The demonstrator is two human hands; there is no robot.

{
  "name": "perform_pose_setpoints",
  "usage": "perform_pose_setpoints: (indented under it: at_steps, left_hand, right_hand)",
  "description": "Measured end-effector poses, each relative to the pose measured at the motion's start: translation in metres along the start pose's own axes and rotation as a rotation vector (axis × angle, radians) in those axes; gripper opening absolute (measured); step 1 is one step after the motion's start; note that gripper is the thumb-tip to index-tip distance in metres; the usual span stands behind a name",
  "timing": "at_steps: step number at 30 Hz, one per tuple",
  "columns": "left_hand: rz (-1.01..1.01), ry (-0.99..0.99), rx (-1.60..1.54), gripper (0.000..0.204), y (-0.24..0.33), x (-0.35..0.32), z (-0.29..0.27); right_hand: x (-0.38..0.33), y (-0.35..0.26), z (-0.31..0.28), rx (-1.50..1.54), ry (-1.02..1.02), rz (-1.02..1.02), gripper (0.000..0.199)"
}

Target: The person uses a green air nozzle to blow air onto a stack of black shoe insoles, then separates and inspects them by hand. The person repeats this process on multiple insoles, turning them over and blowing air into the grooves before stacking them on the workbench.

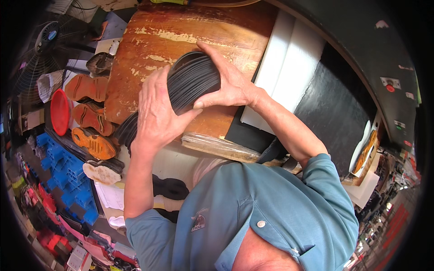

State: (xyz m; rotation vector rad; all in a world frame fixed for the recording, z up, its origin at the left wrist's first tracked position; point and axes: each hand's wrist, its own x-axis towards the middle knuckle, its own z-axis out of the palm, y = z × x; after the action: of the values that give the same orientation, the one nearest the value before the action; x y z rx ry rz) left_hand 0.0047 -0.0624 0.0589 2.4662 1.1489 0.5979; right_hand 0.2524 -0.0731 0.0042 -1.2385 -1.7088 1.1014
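Note:
Between my two hands is a thick stack of thin black sheets [193, 81], its many layered edges facing up in a curve. My left hand [156, 106] closes on the stack's left side, with its thumb along the lower edge. On the other side my right hand [228, 83] grips it, thumb in front and index finger stretched along the far edge. The stack is over a worn brown wooden board [239, 40] with scraped pale patches. Partly behind my left wrist lies another bunch of black layered pieces [126, 130].
Shoe-sole shapes [95, 143] in orange and brown line the left side beside a red bowl [60, 112]. Further left are blue plastic blocks [74, 180] and a fan [47, 38]. White sheets [289, 54] and a black sheet [337, 99] lie right, below a dark machine panel [361, 31].

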Motion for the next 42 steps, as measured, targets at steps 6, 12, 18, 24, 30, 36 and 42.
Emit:
perform_pose_setpoints:
  at_steps: [6,12,18,24,30,36,42]
  left_hand:
    - [-0.002,0.025,0.029,0.100,-0.007,-0.001,0.012]
    - [-0.024,-0.125,-0.007,0.100,-0.001,-0.004,-0.007]
    - [0.148,-0.090,0.010,0.098,0.006,0.011,-0.024]
    - [0.093,-0.136,0.297,0.109,0.001,0.013,-0.018]
    - [0.046,-0.135,0.282,0.089,-0.031,-0.011,-0.034]
    - [0.097,-0.111,0.187,0.083,-0.036,-0.018,-0.030]
    - [0.100,-0.124,0.199,0.079,-0.020,-0.017,-0.051]
  right_hand:
    - [0.008,-0.015,-0.020,-0.609,0.014,-0.369,0.126]
    - [0.024,-0.032,-0.017,-0.436,-0.235,-0.240,0.094]
    - [0.001,-0.056,-0.031,-0.515,-0.013,-0.302,0.084]
    - [-0.016,-0.035,-0.043,-0.624,0.072,-0.051,0.091]
    - [-0.031,-0.033,-0.046,-0.655,-0.081,-0.080,0.091]
    - [-0.021,-0.052,-0.036,-0.702,-0.047,-0.247,0.092]
    - [-0.026,-0.053,-0.049,-0.554,-0.171,-0.058,0.088]
